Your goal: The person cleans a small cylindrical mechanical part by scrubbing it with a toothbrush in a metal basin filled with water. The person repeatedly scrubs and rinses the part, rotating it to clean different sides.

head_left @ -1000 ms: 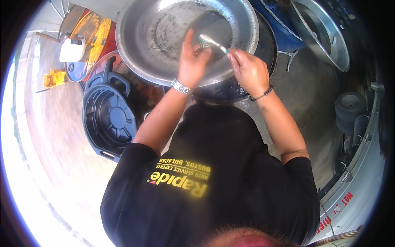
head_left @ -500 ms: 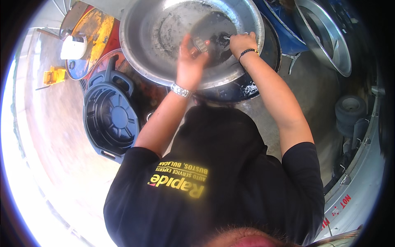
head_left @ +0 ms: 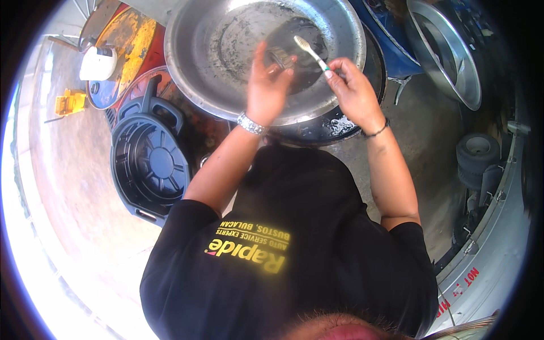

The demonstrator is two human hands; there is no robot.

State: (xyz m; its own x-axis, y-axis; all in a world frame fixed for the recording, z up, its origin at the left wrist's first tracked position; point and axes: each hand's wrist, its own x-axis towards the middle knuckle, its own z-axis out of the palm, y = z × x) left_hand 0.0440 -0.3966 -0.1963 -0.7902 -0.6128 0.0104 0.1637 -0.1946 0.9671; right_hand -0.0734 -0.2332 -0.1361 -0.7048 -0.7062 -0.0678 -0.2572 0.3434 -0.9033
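Note:
Over a wide round metal basin, my left hand grips a small grey ribbed part between thumb and fingers; blur hides its exact kind. A white toothbrush with a green band is pinched in my right hand, its handle running into my fingers. The bristle head points up and left, apart from the ribbed part. Dark wet liquid lies on the basin's floor beneath both hands.
The basin rests on a dark drum top. To the left are a black drain pan, a drum with a yellow-stained lid and a white container. A blue drum, a metal bowl and small wheels are on the right.
My right hand has drawn back toward me and right, lifting the toothbrush out of the basin's wet area into plain view. My left hand has shifted slightly right, still gripping the ribbed part.

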